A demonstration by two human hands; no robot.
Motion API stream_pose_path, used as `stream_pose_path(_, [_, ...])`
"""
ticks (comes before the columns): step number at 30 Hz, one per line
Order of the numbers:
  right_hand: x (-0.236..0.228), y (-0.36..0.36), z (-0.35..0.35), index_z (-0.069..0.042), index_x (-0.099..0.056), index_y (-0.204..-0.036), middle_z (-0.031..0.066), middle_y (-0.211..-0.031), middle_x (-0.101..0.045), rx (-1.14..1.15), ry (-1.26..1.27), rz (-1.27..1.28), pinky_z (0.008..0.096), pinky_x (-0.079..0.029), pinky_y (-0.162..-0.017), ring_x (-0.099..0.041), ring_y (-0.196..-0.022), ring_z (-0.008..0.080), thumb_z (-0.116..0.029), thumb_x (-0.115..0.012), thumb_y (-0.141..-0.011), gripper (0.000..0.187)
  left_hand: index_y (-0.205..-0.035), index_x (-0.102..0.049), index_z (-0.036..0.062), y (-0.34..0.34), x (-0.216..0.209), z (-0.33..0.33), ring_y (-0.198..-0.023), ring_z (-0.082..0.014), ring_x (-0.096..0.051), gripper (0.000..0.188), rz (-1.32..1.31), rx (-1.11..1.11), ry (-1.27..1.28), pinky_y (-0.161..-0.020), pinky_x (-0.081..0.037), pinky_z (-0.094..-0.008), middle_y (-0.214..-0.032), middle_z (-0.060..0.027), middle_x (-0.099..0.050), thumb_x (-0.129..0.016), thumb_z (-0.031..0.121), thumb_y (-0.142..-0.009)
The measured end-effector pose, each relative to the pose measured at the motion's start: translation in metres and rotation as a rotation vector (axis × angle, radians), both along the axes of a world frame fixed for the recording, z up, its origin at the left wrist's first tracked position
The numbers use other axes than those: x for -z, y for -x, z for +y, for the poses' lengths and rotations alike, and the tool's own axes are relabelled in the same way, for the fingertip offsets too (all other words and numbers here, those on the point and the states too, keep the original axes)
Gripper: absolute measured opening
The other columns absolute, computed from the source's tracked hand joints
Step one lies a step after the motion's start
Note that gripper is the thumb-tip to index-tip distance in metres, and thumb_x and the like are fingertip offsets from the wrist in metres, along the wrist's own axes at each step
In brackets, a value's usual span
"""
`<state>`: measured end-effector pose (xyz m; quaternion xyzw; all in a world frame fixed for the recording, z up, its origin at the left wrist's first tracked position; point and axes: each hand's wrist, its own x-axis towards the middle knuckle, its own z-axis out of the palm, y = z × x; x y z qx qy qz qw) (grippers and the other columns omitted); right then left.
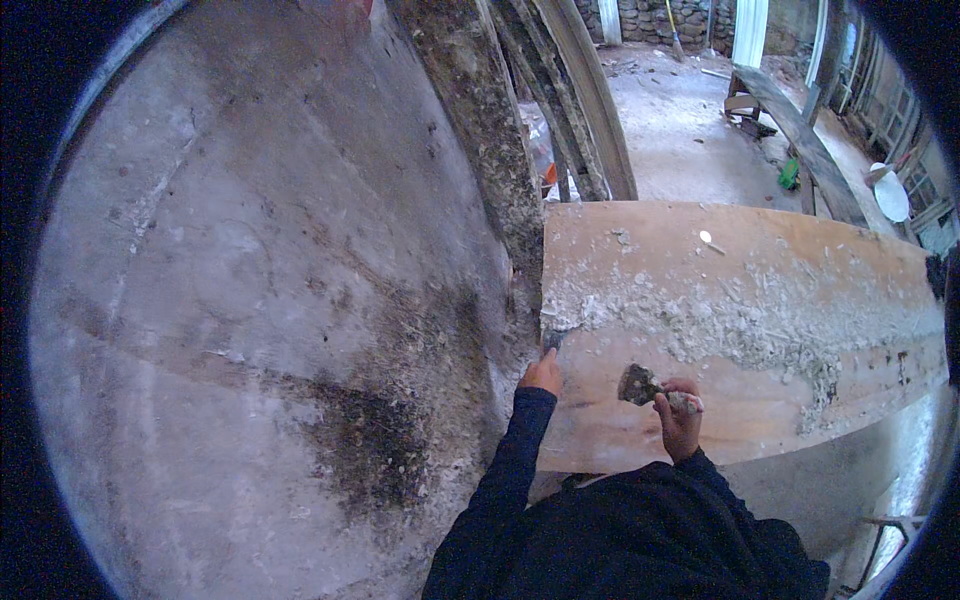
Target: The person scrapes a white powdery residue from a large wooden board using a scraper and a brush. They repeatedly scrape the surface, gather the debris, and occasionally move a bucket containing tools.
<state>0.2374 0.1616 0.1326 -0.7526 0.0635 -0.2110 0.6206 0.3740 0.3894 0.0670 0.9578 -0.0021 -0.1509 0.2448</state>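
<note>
My right hand [681,425] is closed around the pale, smeared handle of a putty knife [638,385]. Its broad, dirt-caked blade points left above a tan wooden board [610,430]. At the board's left edge, my left hand [541,375] grips a flat grey scraper [554,342], mostly hidden by the fingers. The scraper's tip is close to a band of whitish crumbs and flakes [740,315] that runs along the board. Most of this debris is heaped right of centre.
A large stained grey wall [200,300] rises on my left. Mould-blotched planks [480,120] lean beyond the board's left end. Further back are a plank bench [810,150], a green object [789,175], a white round basin [890,193] and a stone wall [650,22].
</note>
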Motion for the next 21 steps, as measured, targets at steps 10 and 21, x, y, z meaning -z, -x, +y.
stream_pose_path(10, [0.013,-0.18,0.095,-0.001,-0.058,-0.071,0.0116,-0.087,-0.057,-0.185,0.217,-0.072,0.0339,-0.044,-0.063,-0.057,-0.071,0.0276,-0.015,-0.066,-0.075,0.017,-0.115,-0.055,0.0198,0.074,-0.012,0.017,-0.08,-0.0408,-0.056,0.033,0.027,0.016,0.043,-0.072,-0.045,-0.0474,-0.082,-0.0248,-0.058,-0.043,0.027,-0.086])
stream_pose_path(21, [0.044,-0.181,-0.015,-0.002,-0.059,-0.075,0.0126,-0.071,-0.062,0.13,0.516,0.244,0.0361,-0.048,-0.061,-0.061,-0.066,0.0264,-0.029,-0.07,-0.07,0.029,-0.115,-0.056,0.0248,0.114,0.014,0.051,-0.076,-0.0375,-0.057,0.033,-0.16,-0.112,0.375,-0.069,-0.045,-0.0429,-0.078,-0.0225,-0.057,-0.05,0.026,-0.083])
